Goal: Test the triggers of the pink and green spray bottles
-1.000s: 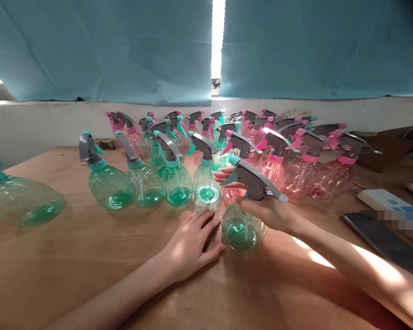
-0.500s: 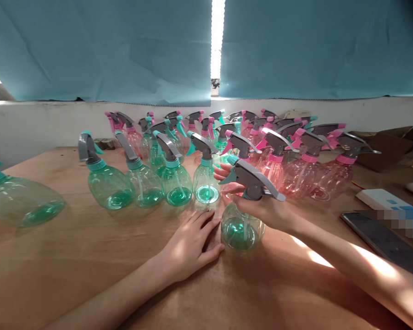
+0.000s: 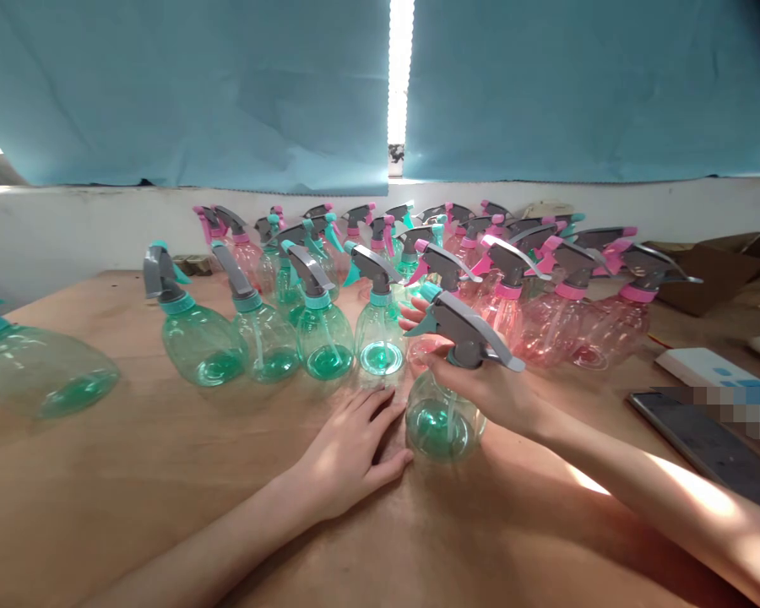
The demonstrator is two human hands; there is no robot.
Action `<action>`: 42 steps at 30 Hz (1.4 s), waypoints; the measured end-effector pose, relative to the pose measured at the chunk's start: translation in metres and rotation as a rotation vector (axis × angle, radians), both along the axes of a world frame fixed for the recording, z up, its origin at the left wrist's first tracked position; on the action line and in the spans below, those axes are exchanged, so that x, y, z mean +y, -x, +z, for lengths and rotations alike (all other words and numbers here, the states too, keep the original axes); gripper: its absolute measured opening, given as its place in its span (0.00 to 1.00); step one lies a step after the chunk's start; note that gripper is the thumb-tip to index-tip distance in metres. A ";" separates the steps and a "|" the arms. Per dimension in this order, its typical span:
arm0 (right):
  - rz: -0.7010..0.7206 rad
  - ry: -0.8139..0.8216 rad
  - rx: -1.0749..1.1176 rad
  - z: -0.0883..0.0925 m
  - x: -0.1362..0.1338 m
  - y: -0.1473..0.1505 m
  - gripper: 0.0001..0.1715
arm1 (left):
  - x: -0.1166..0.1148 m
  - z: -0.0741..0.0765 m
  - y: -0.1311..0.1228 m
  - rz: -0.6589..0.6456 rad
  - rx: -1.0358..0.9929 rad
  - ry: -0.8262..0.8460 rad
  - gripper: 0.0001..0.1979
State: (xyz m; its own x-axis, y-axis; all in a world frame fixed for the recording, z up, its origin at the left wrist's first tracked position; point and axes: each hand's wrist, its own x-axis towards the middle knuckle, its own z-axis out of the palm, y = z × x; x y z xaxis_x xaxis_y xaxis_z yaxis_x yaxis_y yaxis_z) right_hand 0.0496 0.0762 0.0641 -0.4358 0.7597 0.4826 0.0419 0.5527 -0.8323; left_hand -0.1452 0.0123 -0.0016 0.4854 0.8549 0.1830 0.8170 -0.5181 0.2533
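Note:
My right hand is around the neck of a green spray bottle with a grey and teal spray head, its fingers partly hidden behind the bottle. The bottle stands in front of a row of others. My left hand lies flat on the wooden table, fingers spread, just left of that bottle and holding nothing. Behind the hands are green bottles, one of them beyond my left fingertips, and pink bottles to the right.
At the far left stands another green bottle. On the right lie a dark phone and a white box, with a cardboard box behind. A blue sheet hangs at the back.
My right hand has shifted very slightly, and the held bottle's spray head sits a touch differently. My left hand has not moved.

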 end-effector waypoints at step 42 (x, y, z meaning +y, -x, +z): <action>0.071 0.049 -0.060 0.001 0.007 -0.006 0.21 | 0.001 0.003 -0.001 -0.015 0.029 0.053 0.28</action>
State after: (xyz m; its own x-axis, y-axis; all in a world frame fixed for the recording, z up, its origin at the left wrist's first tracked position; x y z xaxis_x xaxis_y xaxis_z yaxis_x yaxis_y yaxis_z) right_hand 0.0554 0.0832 0.0650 -0.5165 0.7478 0.4170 0.0549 0.5150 -0.8554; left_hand -0.1446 0.0134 0.0014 0.5024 0.8558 0.1230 0.8168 -0.5164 0.2570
